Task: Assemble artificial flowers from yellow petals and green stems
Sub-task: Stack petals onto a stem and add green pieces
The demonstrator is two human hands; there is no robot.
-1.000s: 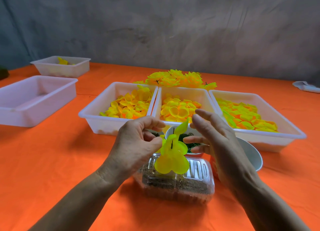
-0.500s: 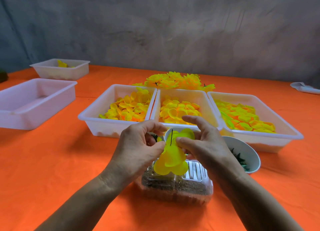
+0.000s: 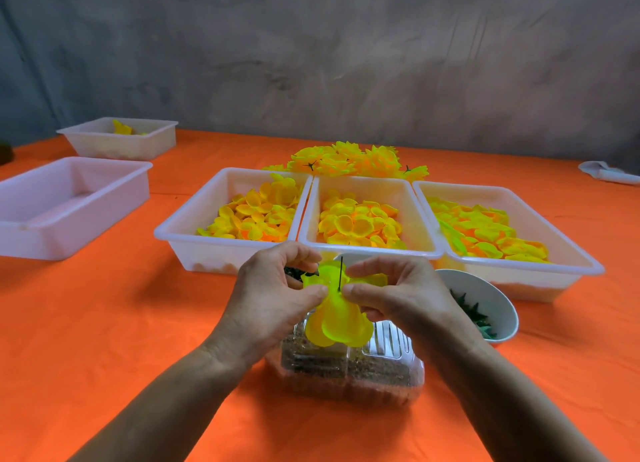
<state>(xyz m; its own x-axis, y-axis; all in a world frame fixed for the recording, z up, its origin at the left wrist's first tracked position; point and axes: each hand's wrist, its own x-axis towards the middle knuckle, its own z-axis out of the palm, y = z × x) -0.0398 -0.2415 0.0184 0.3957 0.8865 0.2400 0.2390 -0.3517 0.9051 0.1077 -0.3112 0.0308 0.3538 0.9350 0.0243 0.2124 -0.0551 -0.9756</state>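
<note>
On the orange cloth of the worktop [image 3: 86,323] stand five white plastic tubs, smooth and rectangular with rolled rims. At far left lies one shallow tub [image 3: 65,205], and behind it a smaller tub [image 3: 121,143] with a scrap of yellow in it. Three more sit side by side in the middle: the left tub [image 3: 194,233], the middle tub [image 3: 370,250] and the right tub [image 3: 519,267], each heaped with thin, cupped yellow-orange petals [image 3: 356,222]. Behind them lies a pile of finished flowers [image 3: 353,160], frilled and yellow.

In front, the left hand [image 3: 273,299] pinches a cluster of translucent yellow-green petals, the flower [image 3: 339,319], between thumb and curled fingers. The right hand [image 3: 401,295] pinches it from the other side, thumb and forefinger closed at a thin dark stem [image 3: 341,274] that stands upright through the petals. One second ago the right fingers were spread and clear of the flower; now they grip it, and the hands meet.

Under the flower sits one clear ribbed clamshell box [image 3: 381,368] holding something brown and grainy. To its right, one white round bowl [image 3: 485,295] holds dark green spiky pieces. At far right lies a white crumpled thing [image 3: 606,172].
</note>
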